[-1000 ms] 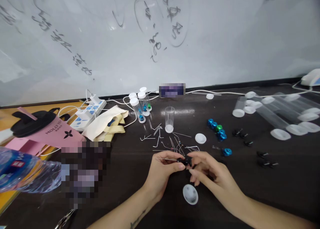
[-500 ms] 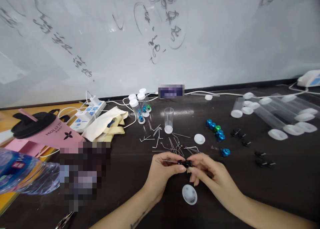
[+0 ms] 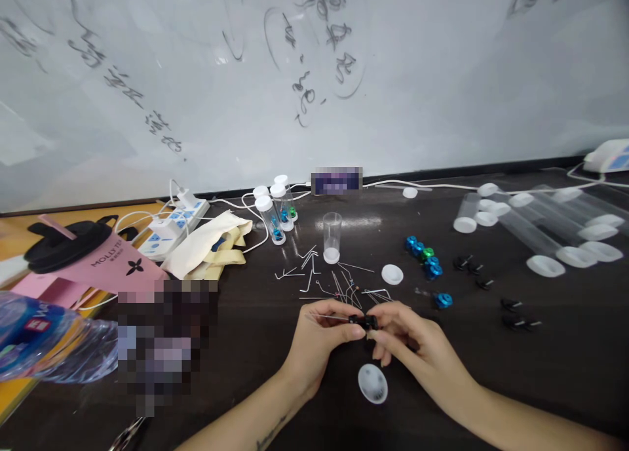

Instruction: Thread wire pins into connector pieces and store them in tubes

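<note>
My left hand [image 3: 318, 345] pinches a small black part [image 3: 362, 322] from the left, with a thin metal rod [image 3: 331, 317] running from it across that palm. The fingertips of my right hand [image 3: 423, 338] close on the part's right end. The part's exact kind is hard to make out between the fingers. Just below the hands lies a white oval dish [image 3: 373, 383] with tiny dark bits in it. Beyond the fingers, thin metal pins [image 3: 346, 290] and bent hex keys [image 3: 309, 261] are scattered on the dark table.
An open clear tube [image 3: 332, 231] stands behind the pins, beside a white cap [image 3: 392, 274]. Blue and green metal pieces [image 3: 432, 267] and black parts [image 3: 514, 321] lie at right. Capped tubes [image 3: 270, 218], a power strip [image 3: 196, 212] and a pink cup [image 3: 118, 257] are at left.
</note>
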A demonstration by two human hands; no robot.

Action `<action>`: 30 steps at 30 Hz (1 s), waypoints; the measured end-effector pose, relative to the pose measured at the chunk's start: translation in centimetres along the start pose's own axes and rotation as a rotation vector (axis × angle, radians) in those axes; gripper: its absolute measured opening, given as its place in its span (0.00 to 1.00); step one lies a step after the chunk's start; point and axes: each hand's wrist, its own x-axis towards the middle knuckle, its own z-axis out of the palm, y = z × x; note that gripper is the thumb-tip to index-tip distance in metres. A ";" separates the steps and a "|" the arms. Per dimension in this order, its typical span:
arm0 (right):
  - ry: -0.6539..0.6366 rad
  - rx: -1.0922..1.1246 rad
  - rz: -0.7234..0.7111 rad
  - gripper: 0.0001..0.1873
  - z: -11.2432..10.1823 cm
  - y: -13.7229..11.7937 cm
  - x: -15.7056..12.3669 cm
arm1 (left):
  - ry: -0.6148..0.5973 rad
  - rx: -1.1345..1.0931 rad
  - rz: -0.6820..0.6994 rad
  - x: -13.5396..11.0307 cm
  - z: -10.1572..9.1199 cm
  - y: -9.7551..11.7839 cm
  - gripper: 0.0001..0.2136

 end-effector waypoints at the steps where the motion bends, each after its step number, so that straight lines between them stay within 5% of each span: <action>1: 0.008 0.004 -0.001 0.11 0.0 -0.1 -0.1 | 0.006 -0.003 0.000 0.0 0.0 0.0 0.10; 30: -0.029 0.133 -0.060 0.14 -0.1 0.2 -0.5 | 0.001 -0.022 -0.004 0.2 -0.1 -0.1 0.10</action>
